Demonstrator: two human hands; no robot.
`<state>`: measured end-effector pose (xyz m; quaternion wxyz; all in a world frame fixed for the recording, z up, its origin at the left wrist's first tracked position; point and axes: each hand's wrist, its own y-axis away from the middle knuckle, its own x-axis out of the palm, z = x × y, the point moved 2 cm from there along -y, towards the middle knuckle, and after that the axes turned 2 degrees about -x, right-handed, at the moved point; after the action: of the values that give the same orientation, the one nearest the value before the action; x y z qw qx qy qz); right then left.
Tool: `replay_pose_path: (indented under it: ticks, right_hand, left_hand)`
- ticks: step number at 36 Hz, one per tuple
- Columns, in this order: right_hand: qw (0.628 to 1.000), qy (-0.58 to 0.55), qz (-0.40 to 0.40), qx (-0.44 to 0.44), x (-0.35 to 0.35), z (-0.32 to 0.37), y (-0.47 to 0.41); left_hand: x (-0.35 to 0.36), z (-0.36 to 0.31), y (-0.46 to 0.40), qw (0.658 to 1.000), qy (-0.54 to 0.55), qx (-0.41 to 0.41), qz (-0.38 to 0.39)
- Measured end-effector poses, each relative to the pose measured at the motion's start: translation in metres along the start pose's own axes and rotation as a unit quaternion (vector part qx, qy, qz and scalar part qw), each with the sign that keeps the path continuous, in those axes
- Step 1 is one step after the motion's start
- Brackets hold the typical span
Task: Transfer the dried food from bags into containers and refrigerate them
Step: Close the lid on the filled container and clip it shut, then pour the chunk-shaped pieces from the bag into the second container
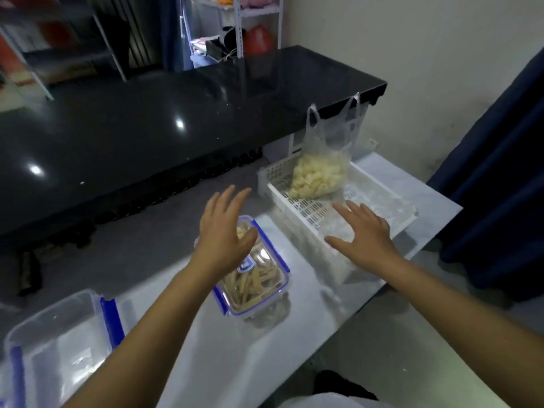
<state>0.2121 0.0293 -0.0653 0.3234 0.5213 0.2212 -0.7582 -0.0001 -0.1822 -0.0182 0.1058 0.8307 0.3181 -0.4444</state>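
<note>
Our left hand (225, 231) spread flat above the lidded clear blue-clipped container of dried strips (255, 278), our right hand (363, 231) splayed over the white slotted plastic basket (306, 212), holding nothing, clear plastic bag of pale chunks (319, 175) in it

A clear plastic bag (322, 169) of pale dried chunks stands upright in a white slotted basket (297, 207). Beside the basket, a lidded container (256, 282) with blue clasps holds tan dried strips. Another clear container (56, 346) sits at the near left.

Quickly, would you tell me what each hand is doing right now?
Left hand: open, holding nothing.
Right hand: open, holding nothing.
</note>
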Motion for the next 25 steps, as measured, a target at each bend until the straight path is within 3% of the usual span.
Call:
replay_pose_path:
  ticks: [4,11,20,25]
  right_hand:
    - [0.999,0.028,0.026,0.023,-0.001,-0.051,-0.015]
    - [0.999,0.031,0.016,-0.001,-0.004,-0.111,-0.049]
    - [0.993,0.010,-0.051,-0.109,0.005,-0.122,-0.076]
    - [0.989,0.006,-0.079,-0.128,0.007,-0.126,-0.076]
  left_hand:
    - [-0.020,-0.058,-0.074,0.991,-0.099,0.092,-0.025]
    - [-0.011,-0.150,-0.206,0.944,-0.275,0.180,0.003]
    - [0.036,-0.217,-0.282,0.871,-0.408,0.233,0.144]
    - [0.048,-0.246,-0.308,0.849,-0.441,0.228,0.180]
